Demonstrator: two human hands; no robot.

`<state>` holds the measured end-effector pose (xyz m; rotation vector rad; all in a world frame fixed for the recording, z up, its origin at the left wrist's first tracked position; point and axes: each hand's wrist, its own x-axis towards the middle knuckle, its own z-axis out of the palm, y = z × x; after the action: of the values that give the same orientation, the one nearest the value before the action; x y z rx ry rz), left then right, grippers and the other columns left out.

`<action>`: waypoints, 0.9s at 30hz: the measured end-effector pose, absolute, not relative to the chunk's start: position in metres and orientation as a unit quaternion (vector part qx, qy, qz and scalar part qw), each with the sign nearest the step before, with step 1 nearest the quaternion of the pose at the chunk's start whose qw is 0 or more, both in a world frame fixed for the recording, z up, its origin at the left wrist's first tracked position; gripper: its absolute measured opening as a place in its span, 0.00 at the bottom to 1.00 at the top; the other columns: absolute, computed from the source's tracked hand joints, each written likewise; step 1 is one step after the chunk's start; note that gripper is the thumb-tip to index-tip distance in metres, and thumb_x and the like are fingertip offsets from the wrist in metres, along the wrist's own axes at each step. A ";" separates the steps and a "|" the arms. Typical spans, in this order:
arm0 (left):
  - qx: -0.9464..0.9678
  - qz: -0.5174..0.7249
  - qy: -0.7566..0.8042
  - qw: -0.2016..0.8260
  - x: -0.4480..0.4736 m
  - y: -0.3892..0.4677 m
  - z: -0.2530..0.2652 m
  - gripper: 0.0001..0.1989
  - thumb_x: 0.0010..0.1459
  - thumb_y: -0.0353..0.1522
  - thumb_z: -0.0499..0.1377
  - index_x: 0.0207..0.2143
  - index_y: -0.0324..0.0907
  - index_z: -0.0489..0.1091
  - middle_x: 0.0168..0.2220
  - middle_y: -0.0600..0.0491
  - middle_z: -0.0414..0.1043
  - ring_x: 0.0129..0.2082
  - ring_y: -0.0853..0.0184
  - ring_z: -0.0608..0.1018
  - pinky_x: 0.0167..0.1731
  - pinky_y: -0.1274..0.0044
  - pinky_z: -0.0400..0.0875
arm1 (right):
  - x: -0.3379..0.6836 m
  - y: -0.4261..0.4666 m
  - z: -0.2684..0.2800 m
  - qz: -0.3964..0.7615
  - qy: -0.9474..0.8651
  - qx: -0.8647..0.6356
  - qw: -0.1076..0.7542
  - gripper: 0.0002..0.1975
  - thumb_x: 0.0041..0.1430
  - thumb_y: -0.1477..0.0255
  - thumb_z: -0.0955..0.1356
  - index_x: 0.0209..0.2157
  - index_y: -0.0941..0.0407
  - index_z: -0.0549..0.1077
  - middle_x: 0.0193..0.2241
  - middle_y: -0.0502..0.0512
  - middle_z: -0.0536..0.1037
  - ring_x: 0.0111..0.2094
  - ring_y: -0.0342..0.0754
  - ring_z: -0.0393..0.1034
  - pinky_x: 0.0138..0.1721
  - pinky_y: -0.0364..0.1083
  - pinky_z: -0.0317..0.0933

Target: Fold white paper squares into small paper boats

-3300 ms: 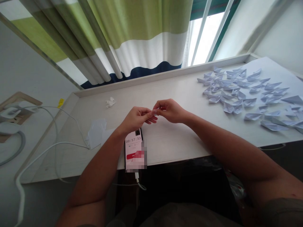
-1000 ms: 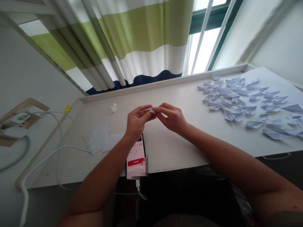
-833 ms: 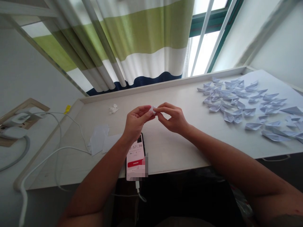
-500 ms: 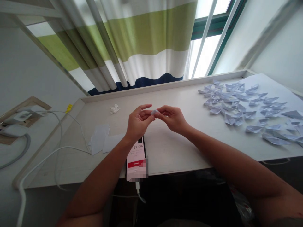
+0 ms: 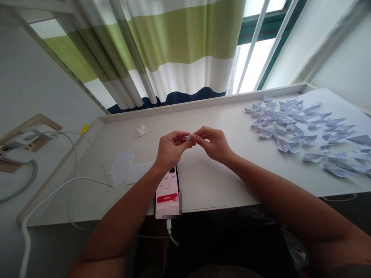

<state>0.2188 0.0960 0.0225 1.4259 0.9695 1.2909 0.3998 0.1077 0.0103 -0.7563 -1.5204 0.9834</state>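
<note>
Between the fingertips of both hands is a small folded piece of white paper (image 5: 189, 137), mostly covered by the fingers. My left hand (image 5: 171, 148) pinches it from the left, thumb against fingers. From the right, my right hand (image 5: 213, 143) pinches the same piece, its fingers curled. Both hands are held above the white table (image 5: 220, 181). Off to the right lies a spread of folded paper boats (image 5: 290, 123). Left of my left forearm are several flat sheets of white paper (image 5: 123, 166).
A phone (image 5: 166, 193) with a charging cable (image 5: 169, 226) lies at the front edge, under my left wrist. Crumpled tissue (image 5: 141, 131) sits behind my left hand. White cables (image 5: 74, 181) run from the wall plugs (image 5: 26, 144) across the table's left side. A curtain (image 5: 185, 42) hangs behind.
The fingers of my left hand have curled in closer around the folded paper, and less of it shows. The whole view has shifted slightly.
</note>
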 end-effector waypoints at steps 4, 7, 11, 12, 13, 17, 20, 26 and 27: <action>0.616 0.494 0.387 0.476 0.217 0.094 0.026 0.21 0.52 0.43 0.79 0.43 0.40 0.84 0.37 0.47 0.87 0.38 0.58 0.88 0.43 0.65 0.85 | 0.406 0.108 0.014 0.383 -0.682 -0.321 0.534 0.16 0.66 0.58 0.76 0.31 0.55 0.80 0.30 0.53 0.83 0.33 0.49 0.80 0.37 0.50 0.74; 0.631 0.487 0.387 0.465 0.215 0.095 0.026 0.18 0.56 0.43 0.77 0.41 0.40 0.85 0.37 0.46 0.87 0.38 0.58 0.88 0.41 0.67 0.85 | 0.409 0.111 0.013 0.393 -0.687 -0.323 0.519 0.14 0.66 0.61 0.75 0.31 0.55 0.80 0.30 0.53 0.82 0.34 0.49 0.78 0.37 0.49 0.72; 0.615 0.511 0.381 0.464 0.214 0.099 0.024 0.17 0.55 0.44 0.77 0.39 0.41 0.85 0.36 0.48 0.87 0.37 0.59 0.89 0.39 0.68 0.86 | 0.408 0.113 0.010 0.426 -0.663 -0.304 0.536 0.16 0.64 0.57 0.77 0.31 0.56 0.80 0.31 0.52 0.80 0.31 0.46 0.76 0.35 0.48 0.72; 0.610 0.518 0.379 0.465 0.214 0.099 0.024 0.17 0.55 0.44 0.78 0.39 0.42 0.85 0.37 0.48 0.87 0.37 0.59 0.89 0.39 0.69 0.87 | 0.407 0.113 0.009 0.430 -0.657 -0.300 0.542 0.17 0.63 0.56 0.77 0.31 0.55 0.80 0.31 0.52 0.80 0.30 0.45 0.76 0.34 0.47 0.73; 0.604 0.525 0.377 0.465 0.215 0.099 0.024 0.16 0.54 0.43 0.78 0.39 0.42 0.85 0.36 0.49 0.87 0.37 0.60 0.89 0.39 0.69 0.87 | 0.407 0.112 0.009 0.434 -0.651 -0.297 0.547 0.18 0.62 0.55 0.78 0.31 0.55 0.80 0.32 0.52 0.80 0.30 0.45 0.76 0.33 0.47 0.73; 0.580 0.559 0.378 0.456 0.218 0.098 0.024 0.15 0.52 0.43 0.79 0.37 0.43 0.86 0.35 0.50 0.87 0.36 0.61 0.88 0.40 0.68 0.87 | 0.403 0.111 0.009 0.436 -0.633 -0.291 0.570 0.19 0.61 0.53 0.79 0.32 0.55 0.82 0.32 0.52 0.79 0.28 0.45 0.77 0.31 0.48 0.75; 0.569 0.579 0.380 0.444 0.221 0.097 0.022 0.16 0.52 0.42 0.79 0.37 0.43 0.86 0.35 0.50 0.87 0.36 0.62 0.88 0.42 0.68 0.87 | 0.402 0.111 0.009 0.440 -0.621 -0.286 0.582 0.19 0.59 0.53 0.80 0.32 0.55 0.82 0.32 0.52 0.80 0.28 0.46 0.79 0.31 0.49 0.75; 0.556 0.603 0.381 0.427 0.225 0.097 0.017 0.16 0.53 0.43 0.79 0.39 0.43 0.86 0.37 0.50 0.88 0.37 0.62 0.89 0.45 0.67 0.87 | 0.400 0.113 0.008 0.469 -0.604 -0.277 0.582 0.19 0.60 0.53 0.80 0.33 0.55 0.81 0.29 0.52 0.82 0.30 0.47 0.79 0.35 0.51 0.78; 0.557 0.601 0.384 0.426 0.224 0.097 0.017 0.16 0.53 0.43 0.78 0.39 0.43 0.86 0.37 0.50 0.88 0.37 0.62 0.89 0.45 0.67 0.87 | 0.400 0.113 0.008 0.468 -0.604 -0.277 0.582 0.19 0.60 0.53 0.80 0.33 0.55 0.81 0.29 0.52 0.82 0.30 0.47 0.79 0.36 0.51 0.78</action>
<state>0.2244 0.0972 0.0171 1.3924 0.9591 1.5032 0.4003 0.1134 0.0077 -0.6471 -1.4117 1.0933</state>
